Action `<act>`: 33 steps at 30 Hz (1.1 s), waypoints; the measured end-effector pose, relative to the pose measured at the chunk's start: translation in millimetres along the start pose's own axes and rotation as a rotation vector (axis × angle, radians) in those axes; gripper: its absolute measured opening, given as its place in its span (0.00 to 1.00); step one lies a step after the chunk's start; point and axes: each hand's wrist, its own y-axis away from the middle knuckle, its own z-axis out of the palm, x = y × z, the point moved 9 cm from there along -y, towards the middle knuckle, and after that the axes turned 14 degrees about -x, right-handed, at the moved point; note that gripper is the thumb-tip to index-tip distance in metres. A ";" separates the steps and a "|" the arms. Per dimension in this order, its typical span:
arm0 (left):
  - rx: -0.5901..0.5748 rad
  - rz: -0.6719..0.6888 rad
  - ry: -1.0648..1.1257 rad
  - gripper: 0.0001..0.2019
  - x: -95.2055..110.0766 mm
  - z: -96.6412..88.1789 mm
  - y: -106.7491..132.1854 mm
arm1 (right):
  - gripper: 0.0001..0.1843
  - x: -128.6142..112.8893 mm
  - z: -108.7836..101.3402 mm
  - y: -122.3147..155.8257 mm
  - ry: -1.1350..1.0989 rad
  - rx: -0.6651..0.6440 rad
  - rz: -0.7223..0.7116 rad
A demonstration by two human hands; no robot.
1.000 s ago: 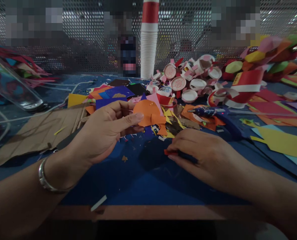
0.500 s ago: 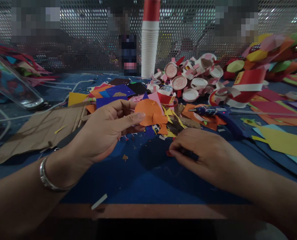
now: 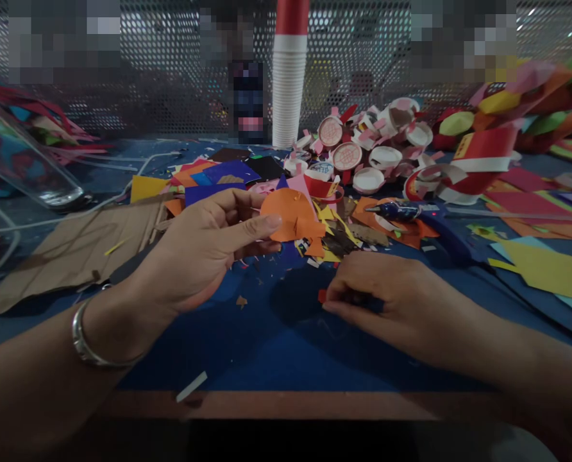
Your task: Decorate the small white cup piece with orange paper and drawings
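I'm still pinching orange paper [image 3: 290,210] in the left grip [image 3: 194,250], a red bit [image 3: 321,296] in the right grip [image 3: 392,289].

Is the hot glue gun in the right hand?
No, the hot glue gun lies beyond the right hand, which pinches a small red piece.

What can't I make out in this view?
All in the head view:
Red piece: partly hidden by the right hand.
Orange paper cutout: partly covered by the left hand.
Cup stack: top cut off by the upper edge.
Clear container: cut off by the left edge.
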 end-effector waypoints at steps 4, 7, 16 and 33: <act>-0.005 0.005 -0.002 0.06 0.8 0.6 -0.3 | 0.09 4.7 -5.2 -0.4 -0.032 0.022 0.031; -0.018 0.016 0.004 0.07 0.2 0.2 -1.2 | 0.06 10.3 -4.9 -0.8 -0.025 0.004 0.086; -0.002 -0.024 -0.031 0.07 -1.9 -2.0 1.7 | 0.05 12.8 -2.4 -4.9 -0.050 -0.019 0.135; -0.015 0.013 -0.025 0.04 2.3 1.1 0.9 | 0.10 19.9 -18.3 3.5 -0.116 0.107 0.150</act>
